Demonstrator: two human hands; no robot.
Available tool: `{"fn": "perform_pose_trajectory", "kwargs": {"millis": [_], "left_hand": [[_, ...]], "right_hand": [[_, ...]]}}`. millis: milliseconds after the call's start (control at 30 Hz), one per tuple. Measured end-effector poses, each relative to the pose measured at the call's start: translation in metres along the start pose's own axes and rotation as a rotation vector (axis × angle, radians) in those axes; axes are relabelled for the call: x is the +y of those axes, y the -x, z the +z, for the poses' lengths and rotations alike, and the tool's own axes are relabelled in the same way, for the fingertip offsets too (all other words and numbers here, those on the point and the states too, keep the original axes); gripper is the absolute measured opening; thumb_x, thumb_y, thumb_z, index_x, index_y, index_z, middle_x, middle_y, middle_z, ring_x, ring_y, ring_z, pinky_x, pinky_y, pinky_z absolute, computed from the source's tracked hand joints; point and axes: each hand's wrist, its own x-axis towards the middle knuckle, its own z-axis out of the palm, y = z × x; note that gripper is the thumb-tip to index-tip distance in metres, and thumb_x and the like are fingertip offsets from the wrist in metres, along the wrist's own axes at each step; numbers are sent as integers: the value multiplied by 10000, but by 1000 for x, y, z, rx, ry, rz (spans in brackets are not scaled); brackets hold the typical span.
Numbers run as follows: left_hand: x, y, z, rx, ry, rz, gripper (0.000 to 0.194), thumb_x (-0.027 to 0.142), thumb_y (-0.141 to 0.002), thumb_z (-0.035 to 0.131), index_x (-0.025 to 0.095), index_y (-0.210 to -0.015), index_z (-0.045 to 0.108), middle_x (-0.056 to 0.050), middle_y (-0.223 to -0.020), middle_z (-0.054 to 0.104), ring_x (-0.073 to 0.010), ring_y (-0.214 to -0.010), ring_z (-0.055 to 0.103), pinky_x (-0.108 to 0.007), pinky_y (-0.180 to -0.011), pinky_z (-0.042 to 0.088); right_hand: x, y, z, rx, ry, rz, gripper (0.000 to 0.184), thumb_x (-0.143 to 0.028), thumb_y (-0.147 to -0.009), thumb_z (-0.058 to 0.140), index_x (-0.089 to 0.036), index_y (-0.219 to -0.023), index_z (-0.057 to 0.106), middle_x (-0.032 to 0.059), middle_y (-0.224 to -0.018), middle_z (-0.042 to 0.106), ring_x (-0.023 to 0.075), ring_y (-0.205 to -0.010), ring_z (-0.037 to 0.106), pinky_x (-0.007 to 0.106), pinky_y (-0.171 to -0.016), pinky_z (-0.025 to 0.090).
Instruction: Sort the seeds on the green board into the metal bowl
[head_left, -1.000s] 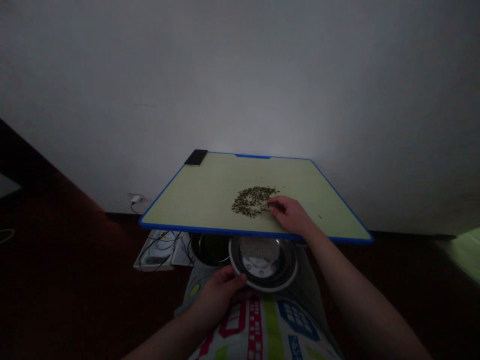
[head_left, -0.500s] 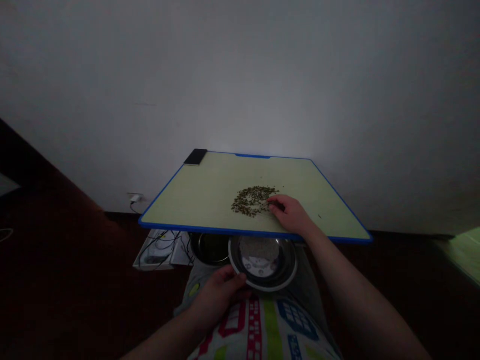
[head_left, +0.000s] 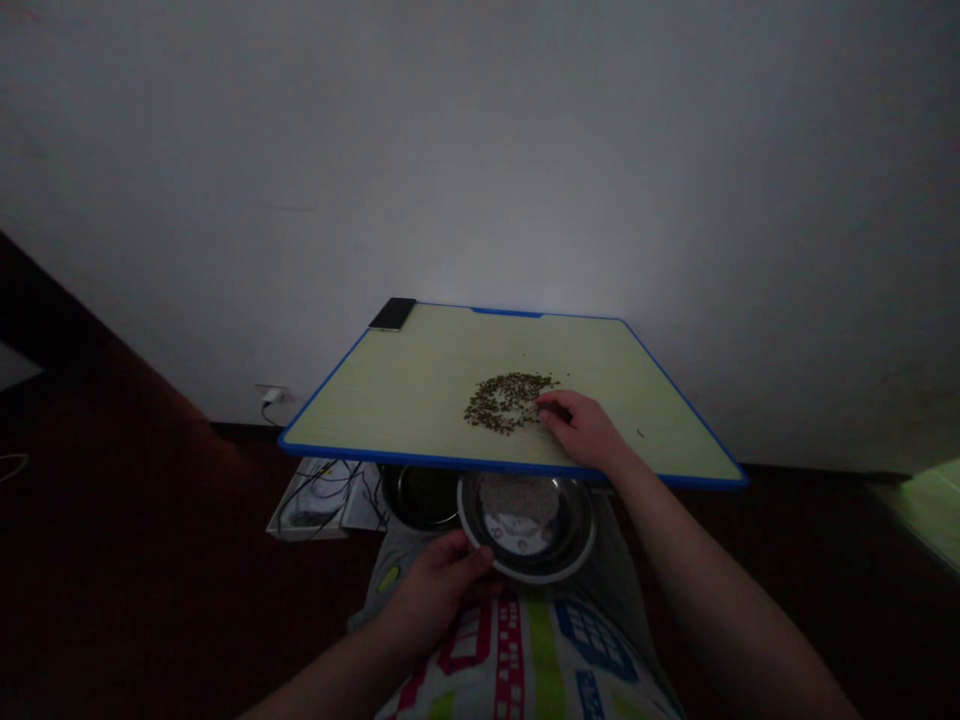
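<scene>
My left hand (head_left: 444,580) grips the near left rim of a metal bowl (head_left: 529,577) on my lap, thumb over the rim. A pale grainy layer covers part of the bowl's bottom. On the tabletop, small brown-green grains (head_left: 491,405) lie loosely spread in a ring with a thin middle; they look like seeds or beans. My right hand (head_left: 581,428) rests at the right edge of the grains. Its fingers curve toward the thumb, with a small gap between the tips, and I see nothing held there.
The pale table (head_left: 405,385) has a blue edge and stands against a wall. A black phone (head_left: 393,314) lies on its far left corner, a tiny brown sliver (head_left: 640,433) at right. Below are a second metal bowl (head_left: 427,500) and a white box (head_left: 311,500) with cables.
</scene>
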Motion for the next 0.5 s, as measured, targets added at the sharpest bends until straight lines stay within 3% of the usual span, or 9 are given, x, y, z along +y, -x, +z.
{"fn": "perform_pose_trajectory", "kwargs": {"millis": [500], "left_hand": [[1, -1, -1, -10, -37, 9, 413, 432, -575, 858, 147, -845, 729, -107, -928, 779, -193, -780, 706, -285, -738, 543]], "right_hand": [[-4, 2, -1, -38, -27, -30, 235, -197, -835, 563, -183, -1033, 688, 51, -863, 680, 158, -738, 592, 293, -697, 458]]}}
